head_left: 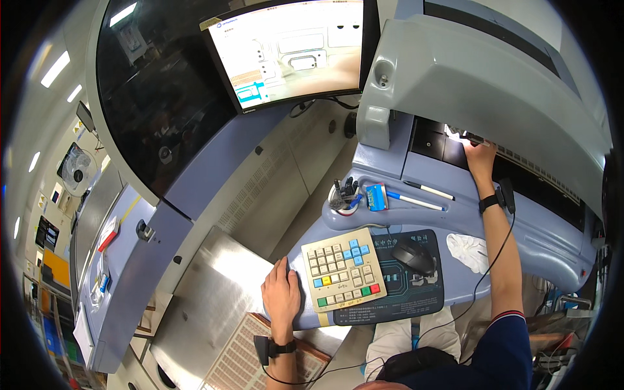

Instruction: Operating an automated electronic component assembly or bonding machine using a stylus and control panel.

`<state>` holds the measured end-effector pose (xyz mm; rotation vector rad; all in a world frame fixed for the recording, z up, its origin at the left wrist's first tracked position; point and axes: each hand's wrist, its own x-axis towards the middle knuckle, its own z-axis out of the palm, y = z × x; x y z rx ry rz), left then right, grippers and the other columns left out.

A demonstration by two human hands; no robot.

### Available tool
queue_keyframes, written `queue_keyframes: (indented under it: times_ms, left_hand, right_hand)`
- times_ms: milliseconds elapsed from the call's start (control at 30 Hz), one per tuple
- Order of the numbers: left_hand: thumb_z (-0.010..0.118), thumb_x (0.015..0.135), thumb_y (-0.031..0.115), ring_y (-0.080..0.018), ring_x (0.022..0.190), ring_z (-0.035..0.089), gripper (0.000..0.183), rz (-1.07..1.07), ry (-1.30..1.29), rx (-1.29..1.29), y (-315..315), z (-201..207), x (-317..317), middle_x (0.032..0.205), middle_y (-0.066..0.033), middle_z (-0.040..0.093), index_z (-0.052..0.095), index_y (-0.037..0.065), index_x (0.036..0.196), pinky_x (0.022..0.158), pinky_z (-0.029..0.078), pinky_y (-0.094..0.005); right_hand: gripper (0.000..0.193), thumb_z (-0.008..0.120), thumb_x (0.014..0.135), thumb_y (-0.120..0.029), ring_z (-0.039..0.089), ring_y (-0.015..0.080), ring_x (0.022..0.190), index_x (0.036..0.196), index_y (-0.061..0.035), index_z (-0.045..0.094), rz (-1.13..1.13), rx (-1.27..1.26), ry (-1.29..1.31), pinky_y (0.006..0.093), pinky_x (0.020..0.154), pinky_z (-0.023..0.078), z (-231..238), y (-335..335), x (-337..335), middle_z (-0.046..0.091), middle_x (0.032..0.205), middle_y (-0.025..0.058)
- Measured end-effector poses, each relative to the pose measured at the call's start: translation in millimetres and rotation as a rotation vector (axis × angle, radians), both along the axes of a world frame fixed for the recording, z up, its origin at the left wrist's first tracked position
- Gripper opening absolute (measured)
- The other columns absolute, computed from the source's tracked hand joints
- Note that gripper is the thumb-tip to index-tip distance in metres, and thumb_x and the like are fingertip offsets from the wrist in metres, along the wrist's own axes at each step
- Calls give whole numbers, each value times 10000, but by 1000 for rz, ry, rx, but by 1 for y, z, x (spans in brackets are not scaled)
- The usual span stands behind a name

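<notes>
My left hand (pixel 281 291) lies flat, fingers stretched out and holding nothing, at the edge of the blue-grey console beside a beige keypad (pixel 344 270) with several coloured keys. Below it, a stack of brown gridded panels (pixel 244 354) rests on a metal table (pixel 188 305). My right hand (pixel 480 158) reaches under the grey machine hood (pixel 481 78) to a brightly lit spot. A small dark part (pixel 476 139) is at its fingers. The fingertips are hidden there, so I cannot tell whether they grip it.
A black mouse (pixel 414 256) sits on a dark mouse pad (pixel 429 292), near a crumpled white cloth (pixel 467 252). Pens (pixel 429 190), a small blue box (pixel 376 197) and a pen cup (pixel 344 196) occupy the console tray. A lit monitor (pixel 292 55) stands behind. Cables run from both wrists.
</notes>
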<state>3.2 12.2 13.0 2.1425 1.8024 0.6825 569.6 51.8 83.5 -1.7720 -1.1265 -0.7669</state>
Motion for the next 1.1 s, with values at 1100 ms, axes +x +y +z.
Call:
queue_keyframes:
  times_ms: [1100]
  left_hand:
    - [487, 1039, 277, -361, 1292, 567, 464, -7, 2, -6, 0, 0, 1, 1413, -179, 607, 554, 64, 1446, 1119, 383, -474]
  right_hand:
    - [133, 654, 826, -82, 645, 454, 871, 932, 1, 653, 8, 51, -63, 518, 801, 514, 1, -1, -5, 694, 865, 205]
